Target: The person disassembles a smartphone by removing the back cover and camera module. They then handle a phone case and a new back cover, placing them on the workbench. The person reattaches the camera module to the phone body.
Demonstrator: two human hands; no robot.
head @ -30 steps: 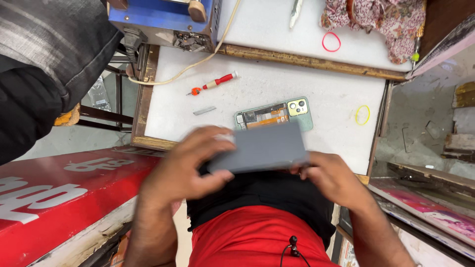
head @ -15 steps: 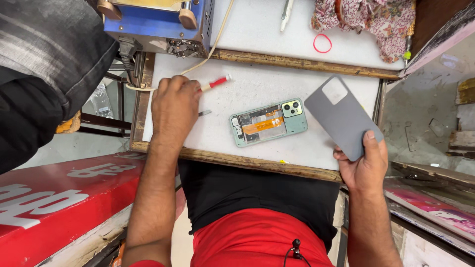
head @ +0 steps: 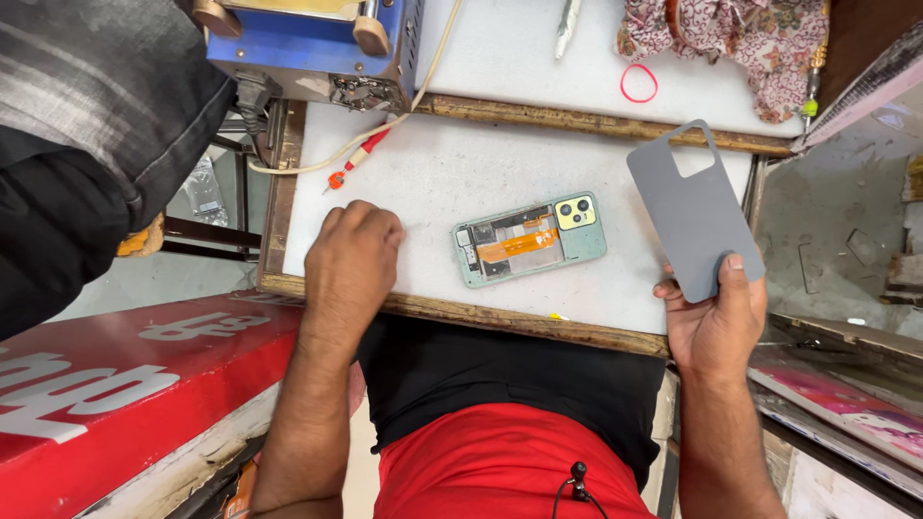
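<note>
Since a moment ago my left hand (head: 354, 252) slides down the table (head: 433, 183), fisted, while my right hand (head: 713, 317) grips the grey back cover (head: 687, 211) beside the opened phone (head: 531, 240).

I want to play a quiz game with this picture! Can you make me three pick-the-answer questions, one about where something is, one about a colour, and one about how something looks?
1. Where is the open phone?
A. on the white board
B. on the red sign
C. in the left hand

2. What colour is the rubber band?
A. blue
B. red
C. green

3. How is the grey back cover?
A. on the phone
B. held up in the right hand
C. broken in two

Answers: 1 A, it lies flat on the white board. 2 B, the loop is red. 3 B, the fingers grip its lower end.
</note>
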